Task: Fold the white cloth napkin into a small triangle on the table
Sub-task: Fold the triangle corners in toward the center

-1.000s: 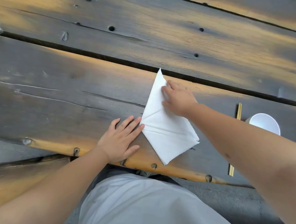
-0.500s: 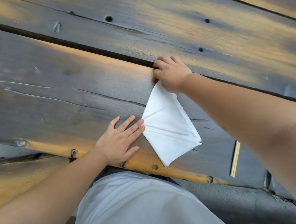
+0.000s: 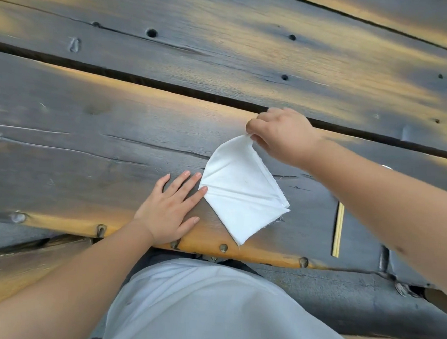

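The white cloth napkin (image 3: 242,191), folded into a layered triangle, lies near the front edge of the dark wooden plank table (image 3: 114,124). My right hand (image 3: 280,133) pinches the napkin's far tip and lifts it off the wood, so the top part curls up and toward me. My left hand (image 3: 172,208) rests flat on the table with fingers spread; its fingertips touch the napkin's left corner. The napkin's near tip points at the table's front edge.
A thin pale wooden stick (image 3: 338,230) lies on the table right of the napkin, under my right forearm. A dark gap (image 3: 144,79) runs between the planks beyond the napkin. The table's front edge (image 3: 251,253) is just in front of my lap.
My right hand slid from the napkin's middle up to its far tip, took hold of it, and now lifts it back toward me. My left hand stayed in place.
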